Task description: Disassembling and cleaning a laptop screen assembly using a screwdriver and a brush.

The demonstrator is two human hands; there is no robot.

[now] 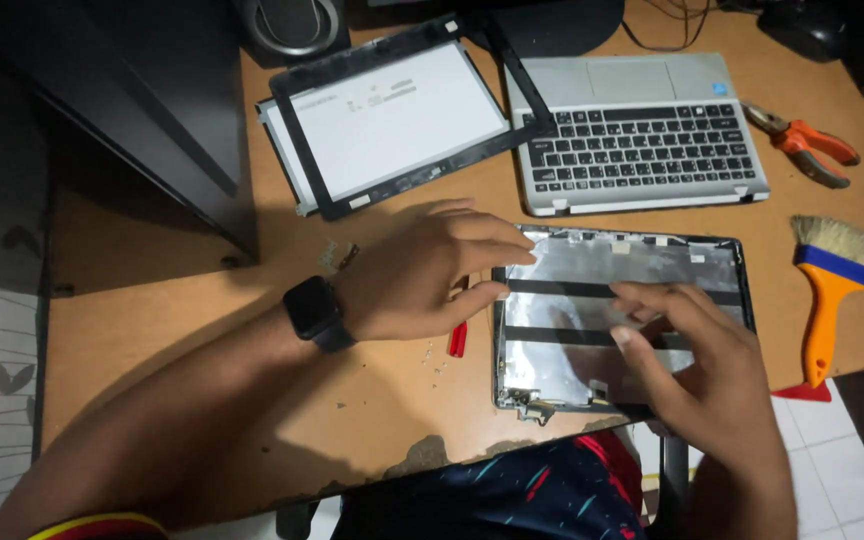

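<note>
While hands [422,270] on lid [592,262], desk-edge close.

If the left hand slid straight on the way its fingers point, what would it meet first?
The left hand points right, its fingertips at the edge of the laptop lid shell; it would likely slide onto that foil-lined shell first.

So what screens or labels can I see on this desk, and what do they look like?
Loose screen panel: top centre, tilted rectangle, pale blank face, with a black bezel frame lying on it.
Empty screen lid: front right under both hands, dark rim, silvery foil inside, two black strips.
Small blue sticker: laptop base's top right corner.
</note>
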